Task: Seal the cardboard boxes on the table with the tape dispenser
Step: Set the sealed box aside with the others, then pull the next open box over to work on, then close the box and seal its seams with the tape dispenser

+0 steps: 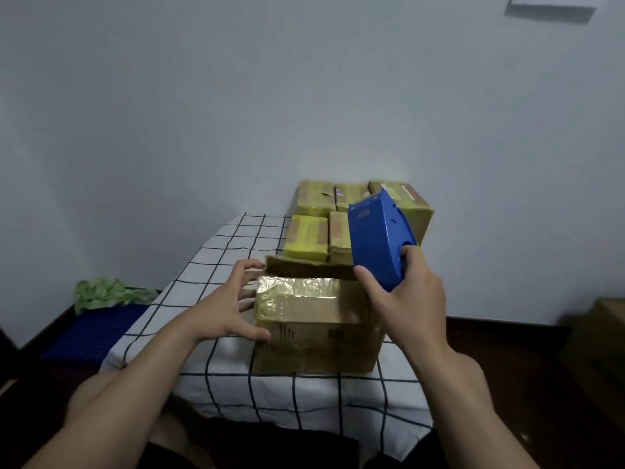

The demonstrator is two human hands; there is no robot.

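A cardboard box [314,330] stands on the table in front of me, its near top part covered in shiny yellowish tape and its far flap [304,267] raised. My left hand [225,308] grips the box's left side, thumb on the front face and fingers near the flap. My right hand [406,299] holds a blue tape dispenser [377,236] tilted above the box's right top edge. Several taped boxes [309,236] are stacked behind, against the wall.
The table wears a white cloth with a black grid [216,258]. A blue mat [91,328] with a green cloth [105,292] lies on the floor at left. A brown box [598,336] sits at the far right. The wall is close behind.
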